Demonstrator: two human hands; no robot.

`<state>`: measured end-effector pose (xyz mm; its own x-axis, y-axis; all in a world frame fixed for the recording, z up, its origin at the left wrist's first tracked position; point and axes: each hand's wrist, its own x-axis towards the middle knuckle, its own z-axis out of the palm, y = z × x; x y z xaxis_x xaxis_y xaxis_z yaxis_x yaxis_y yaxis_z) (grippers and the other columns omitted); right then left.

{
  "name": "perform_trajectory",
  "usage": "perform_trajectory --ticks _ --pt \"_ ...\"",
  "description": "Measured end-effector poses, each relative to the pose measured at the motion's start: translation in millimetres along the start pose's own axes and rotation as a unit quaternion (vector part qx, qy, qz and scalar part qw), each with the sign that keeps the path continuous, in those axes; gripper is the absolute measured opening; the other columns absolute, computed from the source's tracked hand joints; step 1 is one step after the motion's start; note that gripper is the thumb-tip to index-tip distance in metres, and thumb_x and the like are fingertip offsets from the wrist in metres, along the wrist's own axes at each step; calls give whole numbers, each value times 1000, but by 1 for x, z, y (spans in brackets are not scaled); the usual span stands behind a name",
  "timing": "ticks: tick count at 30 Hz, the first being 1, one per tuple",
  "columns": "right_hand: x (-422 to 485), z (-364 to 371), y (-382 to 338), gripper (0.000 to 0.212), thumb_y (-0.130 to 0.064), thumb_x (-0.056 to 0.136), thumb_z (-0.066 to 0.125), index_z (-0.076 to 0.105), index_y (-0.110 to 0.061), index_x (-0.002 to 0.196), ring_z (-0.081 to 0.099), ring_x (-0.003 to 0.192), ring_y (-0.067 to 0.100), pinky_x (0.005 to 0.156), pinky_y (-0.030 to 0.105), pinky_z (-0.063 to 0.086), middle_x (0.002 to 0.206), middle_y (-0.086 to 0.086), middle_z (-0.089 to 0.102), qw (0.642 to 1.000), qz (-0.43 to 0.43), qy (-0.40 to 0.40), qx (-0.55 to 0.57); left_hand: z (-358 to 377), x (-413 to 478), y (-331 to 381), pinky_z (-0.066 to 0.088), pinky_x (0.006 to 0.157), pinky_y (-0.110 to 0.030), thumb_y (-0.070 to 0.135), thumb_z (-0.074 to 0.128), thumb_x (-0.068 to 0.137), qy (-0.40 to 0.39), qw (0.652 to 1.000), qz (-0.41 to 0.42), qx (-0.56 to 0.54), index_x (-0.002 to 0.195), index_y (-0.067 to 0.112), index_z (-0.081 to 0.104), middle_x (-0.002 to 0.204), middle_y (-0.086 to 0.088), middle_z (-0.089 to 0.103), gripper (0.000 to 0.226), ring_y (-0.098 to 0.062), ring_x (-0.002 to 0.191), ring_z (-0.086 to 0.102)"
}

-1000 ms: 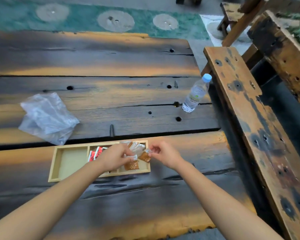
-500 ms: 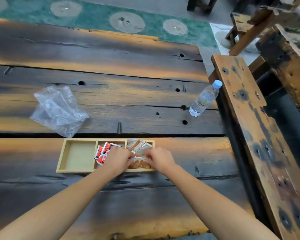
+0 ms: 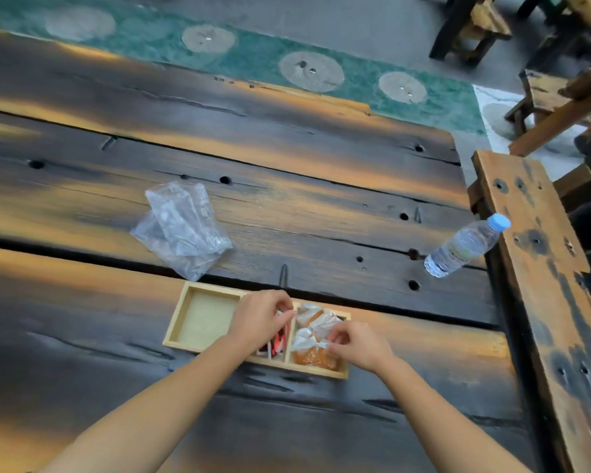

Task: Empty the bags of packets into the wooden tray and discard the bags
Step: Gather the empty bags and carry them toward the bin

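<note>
Dark plank surface (image 3: 287,172). Wooden tray (image 3: 174,322) near edge, three compartments: left bare, mid w/ red packets (image 3: 278,343), right w/ brown packets (image 3: 313,356). Crumpled clear bags (image 3: 181,230) far-left of tray, touching nothing. Water bottle (image 3: 464,247) far right. Left hand (image 3: 258,319) over mid compartment, grip pinched, on what: can't tell. Right hand (image 3: 359,343) grip pinching a white-topped packet (image 3: 306,341).
</note>
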<state>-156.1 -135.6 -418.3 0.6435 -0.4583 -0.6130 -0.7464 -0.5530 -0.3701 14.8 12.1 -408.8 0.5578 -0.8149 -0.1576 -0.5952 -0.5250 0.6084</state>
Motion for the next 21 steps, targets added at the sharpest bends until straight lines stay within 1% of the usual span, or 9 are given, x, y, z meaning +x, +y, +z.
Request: perform_trajectory --ticks 2,4,7,9,12,14,16,19,21 --pt "7 -19 -6 8 -28 78 64 67 -27 71 65 80 12 73 29 51 79 -8 72 1000 -6 -3 8 -26 5 -24 52 68 -28 38 64 80 57 991 -73 -97 79 30 67 75 14 69 9 -3 71 62" --pt "15 -36 -22 20 -26 79 62 61 -29 59 65 74 12 69 29 49 68 -8 70 998 -2 55 17 -53 13 -61 54 73 -32 30 66 80 96 969 -152 -171 78 27 68 76 7 71 4 -12 74 65" --pt "33 -52 -66 20 -31 82 62 60 -28 63 62 69 12 66 32 49 64 -7 65 987 -5 152 61 -85 23 -126 51 80 -34 26 63 81 115 928 -274 -226 80 21 69 85 -5 73 7 -23 87 67" --pt "52 -53 -105 18 -29 84 65 60 -29 66 60 68 12 65 30 46 65 -8 63 979 -34 167 110 -96 27 -163 49 84 -36 21 61 82 114 900 -332 -259 84 14 68 93 -11 72 11 -30 95 66" --pt "94 -39 -162 6 -28 84 69 66 -24 82 62 78 14 72 25 45 81 -3 68 974 -52 126 180 -105 38 -192 49 88 -40 19 59 84 96 867 -387 -298 85 9 66 94 -15 65 12 -28 93 60" --pt "126 -24 -196 23 -31 86 69 66 -14 101 61 90 18 82 26 46 97 2 67 972 -41 90 212 -105 48 -200 49 88 -44 22 59 86 87 846 -400 -341 72 15 54 88 -15 57 16 -25 88 55" --pt "155 -9 -226 42 -33 89 65 58 -5 119 58 101 22 93 33 46 117 10 63 961 -9 67 267 -103 59 -204 47 84 -42 27 58 87 83 825 -409 -382 73 17 48 90 -13 53 21 -23 88 53" --pt "189 5 -257 60 -36 89 63 43 -3 136 53 120 28 99 37 45 136 15 52 946 48 64 315 -100 76 -207 37 73 -34 32 56 88 93 800 -413 -424 73 16 48 79 -10 48 23 -21 78 47" --pt "206 12 -266 72 -36 85 68 35 -7 142 46 129 32 105 41 41 142 15 45 954 62 75 282 -101 88 -207 34 71 -33 35 56 87 106 783 -410 -456 66 18 46 69 -7 43 29 -21 69 42"
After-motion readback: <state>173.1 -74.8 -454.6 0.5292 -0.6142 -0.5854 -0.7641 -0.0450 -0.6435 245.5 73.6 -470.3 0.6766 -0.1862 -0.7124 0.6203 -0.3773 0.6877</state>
